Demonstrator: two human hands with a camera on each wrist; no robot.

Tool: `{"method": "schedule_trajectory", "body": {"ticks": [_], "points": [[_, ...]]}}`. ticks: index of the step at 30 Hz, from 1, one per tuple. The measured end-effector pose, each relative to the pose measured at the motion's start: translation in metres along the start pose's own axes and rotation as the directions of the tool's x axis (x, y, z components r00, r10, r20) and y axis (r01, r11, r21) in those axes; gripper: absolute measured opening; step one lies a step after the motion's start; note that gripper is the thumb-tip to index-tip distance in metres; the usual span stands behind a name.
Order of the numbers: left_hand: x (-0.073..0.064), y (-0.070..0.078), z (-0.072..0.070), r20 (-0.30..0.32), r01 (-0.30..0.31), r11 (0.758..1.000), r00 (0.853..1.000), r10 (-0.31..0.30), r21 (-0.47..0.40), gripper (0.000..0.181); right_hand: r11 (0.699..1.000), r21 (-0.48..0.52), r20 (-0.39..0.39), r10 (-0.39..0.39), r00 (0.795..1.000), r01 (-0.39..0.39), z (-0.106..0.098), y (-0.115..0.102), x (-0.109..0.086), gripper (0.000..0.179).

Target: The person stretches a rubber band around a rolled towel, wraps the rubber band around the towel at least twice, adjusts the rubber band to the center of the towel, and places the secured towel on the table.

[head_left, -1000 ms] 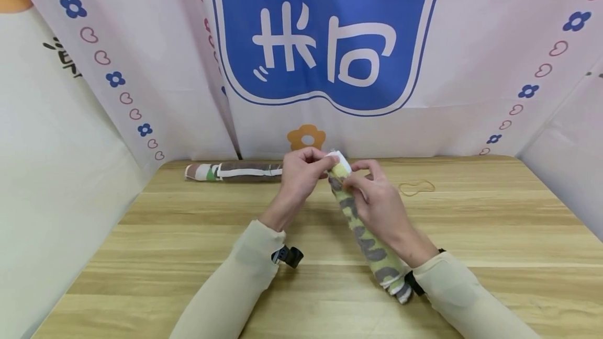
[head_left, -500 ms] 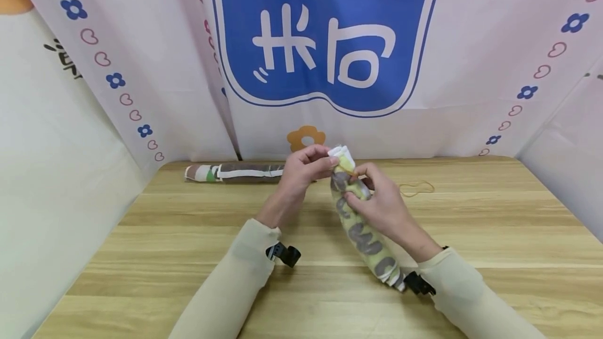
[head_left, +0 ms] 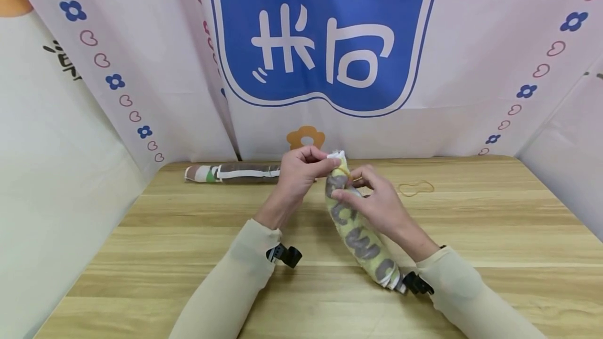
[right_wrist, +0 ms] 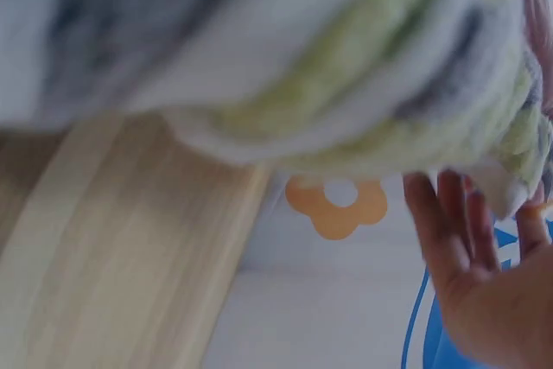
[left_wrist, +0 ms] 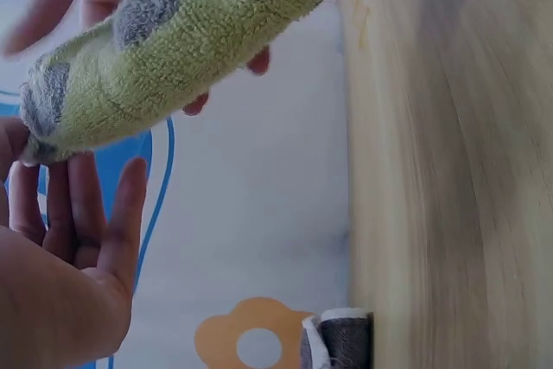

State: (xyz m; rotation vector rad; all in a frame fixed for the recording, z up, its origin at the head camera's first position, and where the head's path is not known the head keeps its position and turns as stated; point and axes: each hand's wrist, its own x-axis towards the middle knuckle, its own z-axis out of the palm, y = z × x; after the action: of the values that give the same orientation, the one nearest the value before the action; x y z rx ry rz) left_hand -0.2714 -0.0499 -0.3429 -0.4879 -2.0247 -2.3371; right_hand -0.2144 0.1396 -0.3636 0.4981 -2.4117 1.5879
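Observation:
A yellow-green towel [head_left: 360,242] with grey patches is rolled into a long, slightly bent tube. Its white-edged top end is pinched between the thumb and fingers of my left hand [head_left: 301,174]. A thin orange-yellow rubber band [head_left: 342,171] sits round the roll just below that end. My right hand [head_left: 383,203] grips the roll beside the band, thumb across the front and fingertips showing past the far side in the left wrist view. The lower end of the towel [head_left: 393,279], with its layered white edges, slants down toward my right wrist.
A second rolled towel [head_left: 247,173], brown with a white stripe, lies along the table's back edge, partly behind my left hand. Another loose rubber band [head_left: 416,188] lies right of my right hand on the wooden table [head_left: 188,260]. A printed curtain [head_left: 264,135] hangs behind.
My right hand has shifted its grip lower on the towel, and the rubber band now shows round the top. The roll has bent and its lower end has swung slightly up and left.

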Motion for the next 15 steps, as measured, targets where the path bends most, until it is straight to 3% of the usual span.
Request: {"method": "schedule_trajectory", "body": {"ticks": [4,7,11,15], "points": [[-0.001,0.002,0.004,-0.011,-0.025,1.0,1.0,0.025,0.004,0.014,0.997,-0.073,-0.109,-0.038,0.993,0.03,0.003,-0.006,-0.001,0.031],[-0.002,0.004,0.005,-0.03,-0.01,1.0,1.0,0.011,0.014,0.014,0.992,-0.098,-0.157,-0.093,0.983,0.078,0.007,-0.007,-0.003,0.03],[-0.002,0.008,0.003,-0.051,0.048,0.998,0.998,-0.046,0.028,0.012,0.969,-0.126,-0.195,-0.235,0.952,0.213,0.013,-0.005,-0.005,0.024],[-0.002,0.011,0.003,-0.061,0.1,0.994,0.993,-0.097,0.047,0.01,0.924,-0.163,-0.169,-0.373,0.912,0.347,0.013,-0.001,-0.004,0.023]]}}
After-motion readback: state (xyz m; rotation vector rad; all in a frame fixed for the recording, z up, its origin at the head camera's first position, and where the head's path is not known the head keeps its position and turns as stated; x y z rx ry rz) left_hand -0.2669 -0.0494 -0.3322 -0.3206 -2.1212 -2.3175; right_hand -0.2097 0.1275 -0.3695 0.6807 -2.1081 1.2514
